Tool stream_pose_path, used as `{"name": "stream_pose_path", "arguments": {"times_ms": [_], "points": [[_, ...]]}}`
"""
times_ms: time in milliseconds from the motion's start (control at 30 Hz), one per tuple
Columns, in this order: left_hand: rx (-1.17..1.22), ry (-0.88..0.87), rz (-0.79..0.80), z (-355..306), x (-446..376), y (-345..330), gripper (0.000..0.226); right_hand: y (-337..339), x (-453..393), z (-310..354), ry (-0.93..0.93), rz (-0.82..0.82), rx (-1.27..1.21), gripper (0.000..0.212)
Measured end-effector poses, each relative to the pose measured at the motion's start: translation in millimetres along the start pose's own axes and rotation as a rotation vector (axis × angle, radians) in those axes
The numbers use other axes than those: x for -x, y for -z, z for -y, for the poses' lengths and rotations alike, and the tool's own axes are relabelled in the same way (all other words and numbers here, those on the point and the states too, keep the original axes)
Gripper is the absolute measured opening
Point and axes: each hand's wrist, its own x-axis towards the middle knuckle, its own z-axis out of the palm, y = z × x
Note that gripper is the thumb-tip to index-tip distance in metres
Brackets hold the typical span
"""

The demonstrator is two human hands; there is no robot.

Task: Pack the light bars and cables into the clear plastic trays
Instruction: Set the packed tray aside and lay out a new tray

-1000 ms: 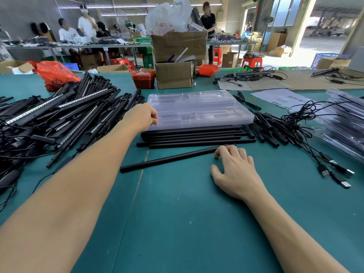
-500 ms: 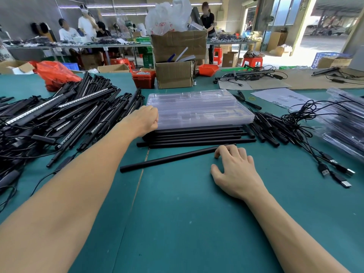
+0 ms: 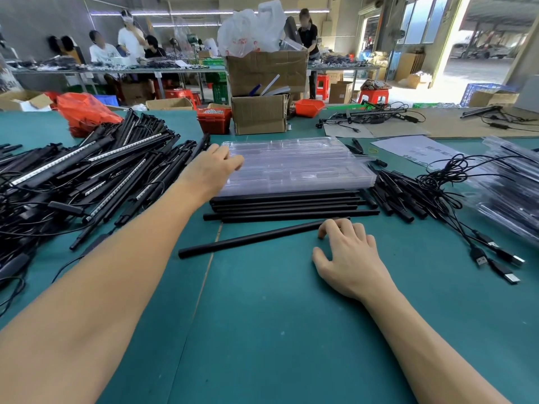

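Note:
A stack of clear plastic trays (image 3: 303,167) lies mid-table behind a row of black tubes (image 3: 288,207). My left hand (image 3: 211,167) reaches over the stack's left end, its fingers extended and touching the top tray. One black tube (image 3: 250,239) lies slanted in front, apart from the row. On this tube's right end my right hand (image 3: 348,252) rests with curled fingertips, the palm flat on the mat. A big heap of black light bars (image 3: 87,176) with cables fills the left. Black cables with USB plugs (image 3: 455,205) lie at the right.
Filled clear trays (image 3: 513,193) are stacked at the far right edge. Cardboard boxes (image 3: 262,91), a red bin (image 3: 214,121) and an orange bag (image 3: 84,112) stand behind. A printed sheet (image 3: 408,148) lies at the back right. Green mat (image 3: 277,330) lies bare between my arms.
My left hand has moved right from the light-bar heap onto the left end of the tray stack and its fingers have opened. The right hand has stayed on the tube.

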Motion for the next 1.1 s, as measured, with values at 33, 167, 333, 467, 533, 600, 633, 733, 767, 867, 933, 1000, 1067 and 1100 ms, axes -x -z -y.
{"name": "stream_pose_path", "arguments": {"times_ms": [33, 167, 333, 467, 533, 600, 633, 733, 767, 867, 933, 1000, 1067, 1100], "points": [[-0.001, -0.009, -0.01, 2.6, -0.7, 2.4, 0.045, 0.1, 0.1, 0.0, -0.001, 0.0, 0.001, 0.019], [-0.082, 0.038, 0.036, -2.6, -0.7, 3.8, 0.048, 1.5, 1.5, 0.6, 0.001, -0.001, -0.006, 0.019], [-0.032, 0.164, 0.144, -21.4, 8.3, -16.3, 0.061, 2.1, 1.2, 1.2, 0.003, -0.002, -0.009, 0.018], [0.098, 0.261, 0.178, -20.3, 18.2, -25.9, 0.064, 2.2, 1.3, 0.7, -0.001, 0.004, -0.008, 0.018], [0.136, 0.27, 0.157, -21.2, 20.3, -27.5, 0.064, 2.0, 1.5, 0.6, 0.0, 0.0, -0.009, 0.018], [0.169, 0.29, 0.126, -24.4, 21.3, -27.9, 0.061, 1.7, 1.2, 0.6, 0.003, -0.004, -0.006, 0.018], [0.185, 0.299, 0.12, -26.5, 22.1, -27.6, 0.059, 1.5, 1.1, 0.3, 0.001, -0.004, -0.005, 0.018], [0.213, 0.312, 0.107, -30.0, 26.4, -27.2, 0.055, 0.9, 0.6, -0.3, -0.002, -0.003, -0.001, 0.019], [0.214, 0.312, 0.096, -29.7, 28.6, -26.8, 0.054, 0.5, 0.7, -0.5, -0.004, -0.004, 0.0, 0.019], [0.206, 0.298, 0.07, -26.6, 34.8, -24.1, 0.052, -0.1, 0.5, -0.1, -0.012, -0.006, -0.004, 0.019], [0.198, 0.287, 0.058, -24.9, 38.5, -22.3, 0.051, 0.1, 0.5, 0.4, -0.018, -0.005, -0.004, 0.018], [0.182, 0.283, 0.048, -25.1, 42.0, -21.2, 0.05, 0.6, 1.0, 0.9, -0.023, -0.003, -0.006, 0.018], [0.164, 0.281, 0.078, -25.4, 43.3, -20.1, 0.05, 1.0, 1.2, 1.2, -0.024, 0.002, -0.006, 0.018], [0.16, 0.286, 0.104, -25.0, 42.5, -18.3, 0.049, 0.8, 1.0, 1.2, -0.022, 0.002, -0.005, 0.018]]}}
